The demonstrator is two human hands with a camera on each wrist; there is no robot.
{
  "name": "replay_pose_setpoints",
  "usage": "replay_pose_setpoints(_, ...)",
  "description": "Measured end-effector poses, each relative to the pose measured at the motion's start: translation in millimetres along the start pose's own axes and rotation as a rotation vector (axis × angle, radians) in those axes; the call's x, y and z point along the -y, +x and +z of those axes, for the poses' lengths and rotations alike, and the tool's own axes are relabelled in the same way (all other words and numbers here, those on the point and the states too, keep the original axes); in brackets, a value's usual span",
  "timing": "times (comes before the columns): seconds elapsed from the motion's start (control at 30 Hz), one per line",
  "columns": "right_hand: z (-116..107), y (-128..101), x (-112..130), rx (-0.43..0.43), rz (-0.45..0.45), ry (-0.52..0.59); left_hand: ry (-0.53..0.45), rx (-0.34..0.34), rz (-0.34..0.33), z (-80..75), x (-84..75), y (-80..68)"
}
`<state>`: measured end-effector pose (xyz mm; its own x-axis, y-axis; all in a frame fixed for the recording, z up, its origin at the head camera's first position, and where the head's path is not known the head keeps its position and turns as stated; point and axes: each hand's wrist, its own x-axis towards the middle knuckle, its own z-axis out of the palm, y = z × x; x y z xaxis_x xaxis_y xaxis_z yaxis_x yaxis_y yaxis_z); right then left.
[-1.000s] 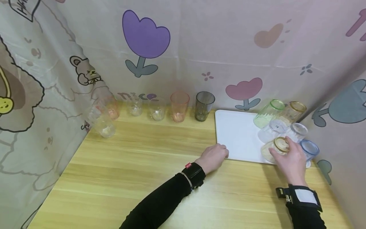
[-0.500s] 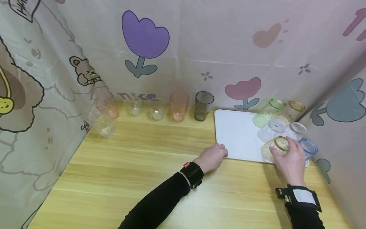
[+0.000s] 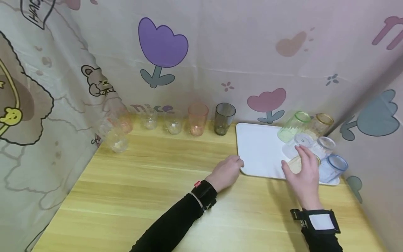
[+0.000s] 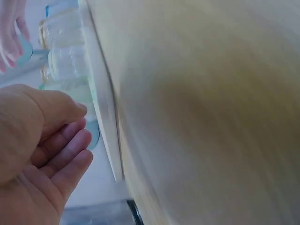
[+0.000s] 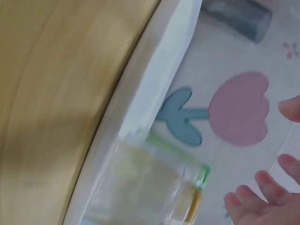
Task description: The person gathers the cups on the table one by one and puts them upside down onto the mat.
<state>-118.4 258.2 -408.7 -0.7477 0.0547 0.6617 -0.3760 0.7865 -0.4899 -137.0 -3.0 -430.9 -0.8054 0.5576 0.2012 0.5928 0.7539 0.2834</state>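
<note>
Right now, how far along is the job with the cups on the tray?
Six cups stand upright along the wall, ending at the dark grey cup. The right hand covers a gold-rimmed cup on the white tray; the left hand rests at the tray's edge. Six cups lie on the tray.

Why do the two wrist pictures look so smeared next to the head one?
Head view: sharp, evenly lit, soft shadows under both arms on the table. Left wrist view: table and tray edge streaked by motion blur. Right wrist view: likewise blurred, the green-rimmed glass smeared.
</note>
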Motion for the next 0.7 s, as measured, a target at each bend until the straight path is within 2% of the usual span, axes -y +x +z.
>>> replay_pose_setpoints(0.13,14,-3,14,0.085,-0.017,0.01,-0.029,-0.056,-0.033,-9.5,13.7,-8.7)
replay_pose_setpoints(0.33,32,-10,27,0.269,-0.009,0.008,-0.165,-0.124,-0.15,-27.2,34.6,-25.7)
replay_pose_setpoints(0.53,49,-15,32,0.458,-0.01,-0.032,-0.218,-0.243,-0.241,-44.2,59.8,-50.2)
replay_pose_setpoints(0.7,63,-15,38,0.565,0.01,-0.059,-0.258,-0.333,-0.317,-58.7,78.7,-72.7)
